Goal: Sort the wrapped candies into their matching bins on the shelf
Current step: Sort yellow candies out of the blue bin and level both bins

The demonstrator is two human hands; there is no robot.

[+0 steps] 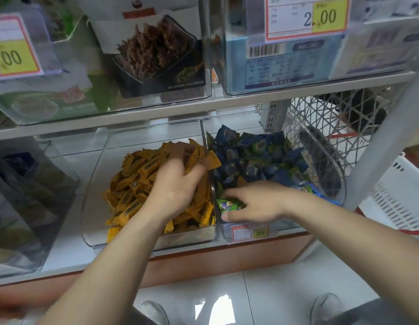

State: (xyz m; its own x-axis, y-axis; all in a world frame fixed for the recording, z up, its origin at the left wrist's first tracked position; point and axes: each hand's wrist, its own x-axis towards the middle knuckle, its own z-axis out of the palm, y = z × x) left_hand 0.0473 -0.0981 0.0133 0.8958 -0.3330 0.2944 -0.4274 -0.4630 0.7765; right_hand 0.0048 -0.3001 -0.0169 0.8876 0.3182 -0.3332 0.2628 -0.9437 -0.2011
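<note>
While the left hand (178,184) clutches yellow candies (197,158) in curled fingers, the green candy (227,204) lies sideways right at the right hand's (257,202) fingertips, pinched between thumb and forefinger, so that hand's obviously nearer.

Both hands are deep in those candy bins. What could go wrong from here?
1. The left hand grips yellow candies right at the divider; one might slip in among the blue candies.
2. The right hand pinches a green candy at the foot of that heap, so rummaging could push some over the front of the clear bin.
</note>
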